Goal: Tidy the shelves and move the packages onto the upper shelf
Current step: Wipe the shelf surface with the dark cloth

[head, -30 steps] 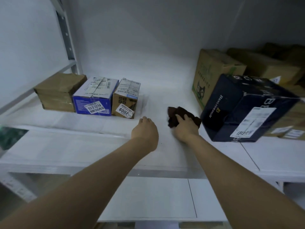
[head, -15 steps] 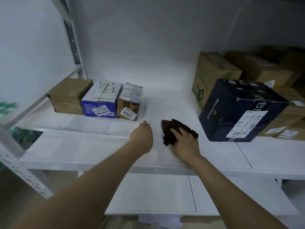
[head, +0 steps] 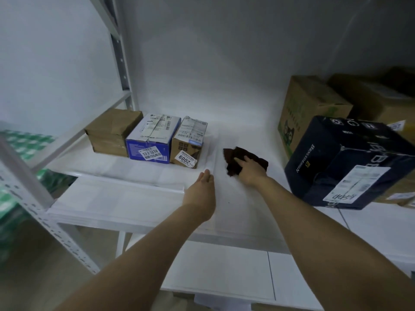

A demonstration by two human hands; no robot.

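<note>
Pressing a dark cloth [head: 246, 158] onto the white shelf [head: 116, 198] with the right hand [head: 249, 175], fingers laid fairly flat over it rather than curled round it, about midway along the board and just behind the middle of its depth. Resting the left hand [head: 201, 195] palm down beside it, just to the left and nearer the front edge, fingers straight and together, holding nothing. Probably wiping the bare stretch before any lifting. Toward the back left corner, three small parcels in a row, side against side: a plain brown box [head: 112, 131], a blue box [head: 151, 142] with a white label, a narrow carton [head: 188, 143] marked 2009. At the right, near the front edge, a big dark box [head: 345, 162], with brown cartons [head: 307, 106] packed behind it against the back. Likely light and stiff, those three small ones, taped shut, easy to take one at a time by opposite side faces. Likely heavier and more awkward, the dark one: best taken with both hands low on opposite sides or under the bottom corners, minding a possibly slick finish and the labels, which could peel under a thumb.
</note>
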